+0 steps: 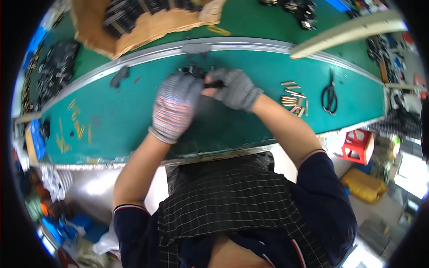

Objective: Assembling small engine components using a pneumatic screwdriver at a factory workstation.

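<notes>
Both of my hands wear striped knit gloves and work close together over the green bench mat. My left hand (175, 102), slightly blurred, is closed around a small black part (193, 70) that shows past its fingertips; its exact kind is unclear. Thumb and fingers of my right hand (237, 89) pinch together beside it, with bare fingertips showing through the glove. A dark piece sits between those fingers, too blurred to name. Right of the hands, several copper-coloured pins (292, 99) lie loosely grouped. Black-handled scissors (330, 99) rest beyond them, blades pointing away.
A metal rail (254, 43) crosses behind the mat, with an open cardboard box (170, 27) of black parts past it. Yellowish strips (77, 125) lie at left, and a dark grey piece (119, 77) near the rail. A pale bar (348, 33) slants over the back right.
</notes>
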Tool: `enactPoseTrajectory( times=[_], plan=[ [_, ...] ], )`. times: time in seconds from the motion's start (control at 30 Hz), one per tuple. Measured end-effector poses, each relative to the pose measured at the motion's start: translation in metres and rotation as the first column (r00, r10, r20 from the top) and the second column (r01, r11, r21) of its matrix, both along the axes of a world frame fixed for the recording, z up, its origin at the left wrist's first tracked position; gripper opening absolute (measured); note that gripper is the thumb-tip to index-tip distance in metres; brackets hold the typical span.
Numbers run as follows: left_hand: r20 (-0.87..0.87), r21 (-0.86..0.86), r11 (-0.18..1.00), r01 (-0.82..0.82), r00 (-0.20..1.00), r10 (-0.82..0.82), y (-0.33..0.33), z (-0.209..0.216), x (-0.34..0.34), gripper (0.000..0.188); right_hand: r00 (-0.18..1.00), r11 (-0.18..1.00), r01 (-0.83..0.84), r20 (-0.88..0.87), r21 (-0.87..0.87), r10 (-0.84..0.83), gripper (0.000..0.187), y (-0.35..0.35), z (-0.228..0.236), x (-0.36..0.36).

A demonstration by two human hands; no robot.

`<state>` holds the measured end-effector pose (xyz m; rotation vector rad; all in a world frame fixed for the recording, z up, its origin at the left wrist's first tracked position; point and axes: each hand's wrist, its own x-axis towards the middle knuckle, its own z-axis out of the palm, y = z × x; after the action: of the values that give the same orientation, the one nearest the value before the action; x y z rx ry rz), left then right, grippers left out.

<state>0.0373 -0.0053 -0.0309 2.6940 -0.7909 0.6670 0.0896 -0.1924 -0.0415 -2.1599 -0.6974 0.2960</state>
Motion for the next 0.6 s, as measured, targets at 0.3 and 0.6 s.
enactPoseTrajectory(
  times=[0.3,0.6],
  plan=[
    [0.066,0.039,0.999,-0.016,0.998,0.013,0.002,-0.002,0.057,0.065,0.938,0.915,0.146,0.347,-0.377,-0.007,0.02,-0.161,0.033,0.014],
    [-0.286,-0.2,0.97,-0.139,0.955,0.078,-0.012,-0.006,-0.002,0.064,0.959,0.741,0.202,0.281,-0.64,-0.019,0.019,-0.215,0.024,0.017]
  ],
)
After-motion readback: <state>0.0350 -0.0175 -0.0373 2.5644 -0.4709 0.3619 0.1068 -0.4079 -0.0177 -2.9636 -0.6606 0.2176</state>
